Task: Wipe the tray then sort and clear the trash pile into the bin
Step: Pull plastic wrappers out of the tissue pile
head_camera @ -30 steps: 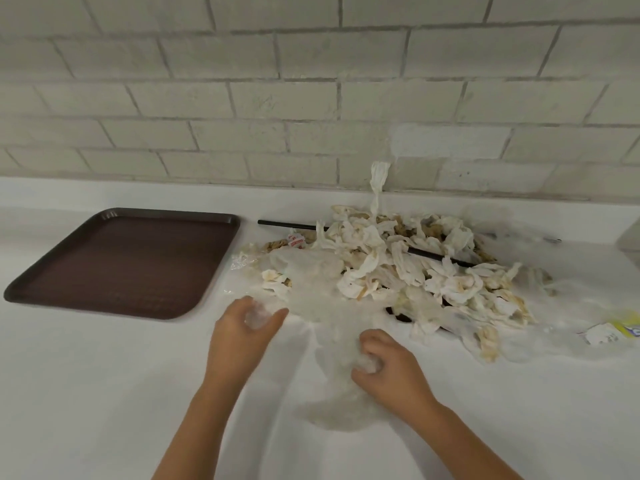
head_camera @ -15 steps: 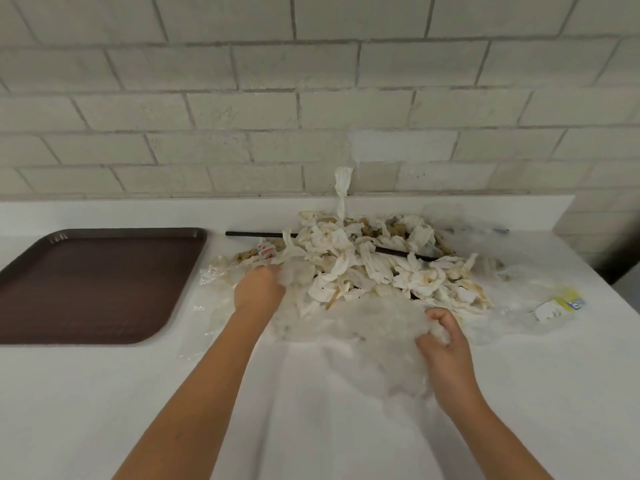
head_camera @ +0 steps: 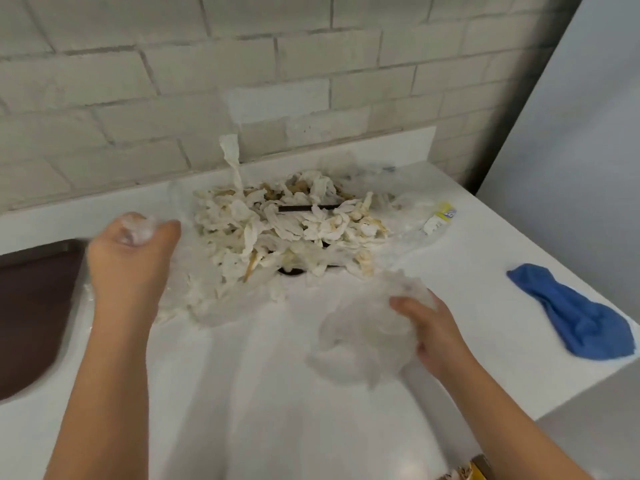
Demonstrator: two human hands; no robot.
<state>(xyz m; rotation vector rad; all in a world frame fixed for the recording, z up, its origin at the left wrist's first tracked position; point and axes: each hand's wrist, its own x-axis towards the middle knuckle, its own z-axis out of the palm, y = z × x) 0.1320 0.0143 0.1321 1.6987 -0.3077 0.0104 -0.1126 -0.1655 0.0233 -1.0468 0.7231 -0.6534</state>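
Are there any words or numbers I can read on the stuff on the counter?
None can be read.
Small yellow and white packet to the right of the trash pile: it carries a blue mark, too blurred to read.
Blue cloth, brown tray, black straw: no writing visible.

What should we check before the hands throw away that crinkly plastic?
1. Right hand grips the clear plastic sheet: ok.
2. Left hand closed on a plastic wad: ok.
3. Plastic free of the tissue pile: cannot tell, the left part is blurred.
4. Bin in sight: not ok, none visible.
5. Blue cloth clear of the hands: ok.
6. Brown tray free of trash: cannot tell, mostly out of frame.
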